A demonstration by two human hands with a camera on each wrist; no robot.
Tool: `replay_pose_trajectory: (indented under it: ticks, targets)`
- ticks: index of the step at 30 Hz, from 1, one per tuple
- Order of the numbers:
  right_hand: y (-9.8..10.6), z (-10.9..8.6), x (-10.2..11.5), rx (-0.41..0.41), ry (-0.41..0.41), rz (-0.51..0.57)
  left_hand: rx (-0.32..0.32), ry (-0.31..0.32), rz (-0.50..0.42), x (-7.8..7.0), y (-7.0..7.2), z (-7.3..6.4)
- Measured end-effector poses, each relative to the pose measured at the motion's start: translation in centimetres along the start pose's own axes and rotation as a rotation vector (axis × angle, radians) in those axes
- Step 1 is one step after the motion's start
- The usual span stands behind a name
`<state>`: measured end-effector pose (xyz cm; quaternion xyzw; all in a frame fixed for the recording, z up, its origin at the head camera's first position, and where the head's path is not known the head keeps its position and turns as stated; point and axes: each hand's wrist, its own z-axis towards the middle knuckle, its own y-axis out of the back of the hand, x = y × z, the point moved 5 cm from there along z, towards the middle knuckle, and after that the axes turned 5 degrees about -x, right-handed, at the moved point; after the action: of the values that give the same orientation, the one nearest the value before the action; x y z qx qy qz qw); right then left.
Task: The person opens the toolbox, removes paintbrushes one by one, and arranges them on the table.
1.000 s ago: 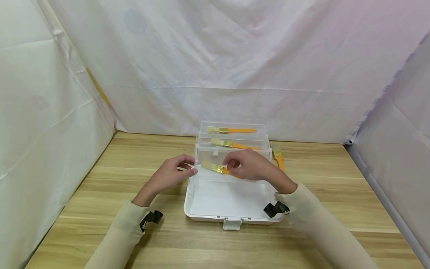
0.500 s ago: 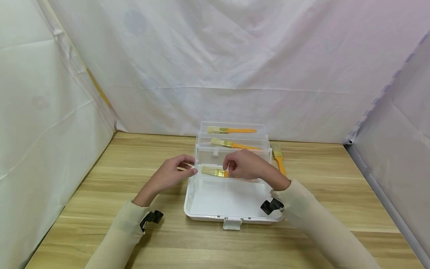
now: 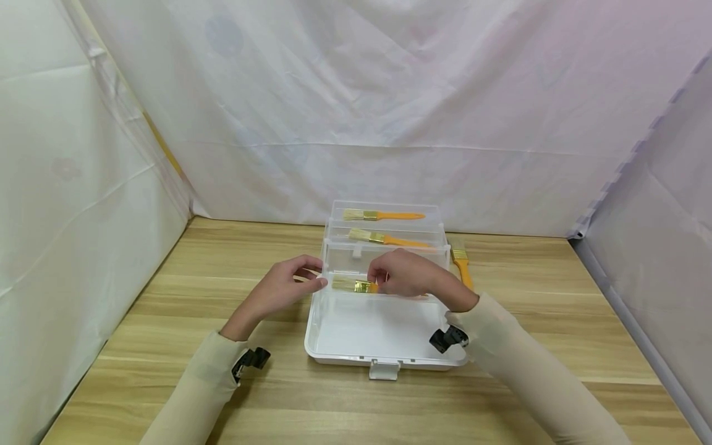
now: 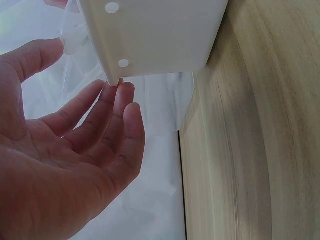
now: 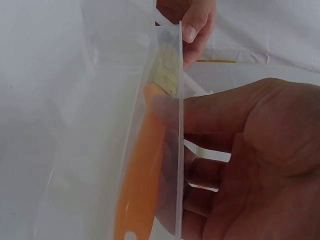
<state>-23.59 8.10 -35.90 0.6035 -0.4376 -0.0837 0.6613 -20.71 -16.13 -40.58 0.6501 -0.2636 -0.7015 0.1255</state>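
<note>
A white toolbox point(image 3: 384, 330) stands with its clear stepped trays raised. In the front clear tray point(image 3: 328, 285) lies a paintbrush point(image 3: 364, 286) with an orange handle, bristles to the left. My right hand point(image 3: 408, 272) reaches into that tray and pinches the brush by its handle; the right wrist view shows the orange handle point(image 5: 142, 160) through the clear wall, fingertips partly blurred behind it. At the box's left side my left hand point(image 3: 280, 285) rests with loosely bent fingers, its fingertips point(image 4: 125, 92) at the white corner and its thumb at the clear tray.
Two more paintbrushes lie in the upper trays, the rear brush point(image 3: 384, 216) and the middle brush point(image 3: 386, 238). Another paintbrush point(image 3: 461, 262) is on the wooden table point(image 3: 534, 290) right of the box. White cloth point(image 3: 384, 93) hangs behind. A latch point(image 3: 384, 370) juts from the front.
My right hand has lowered the paintbrush into the front tray; the brush has turned from slanted to nearly level and shifted slightly left. My left hand stays in place.
</note>
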Motion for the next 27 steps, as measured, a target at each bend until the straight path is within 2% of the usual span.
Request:
replay_pose_trajectory:
  ticks: [27]
  targets:
    - [2.5, -2.4, -0.4, -0.180, 0.000, 0.142, 0.001, -0.010, 0.003, 0.0, 0.1, -0.1]
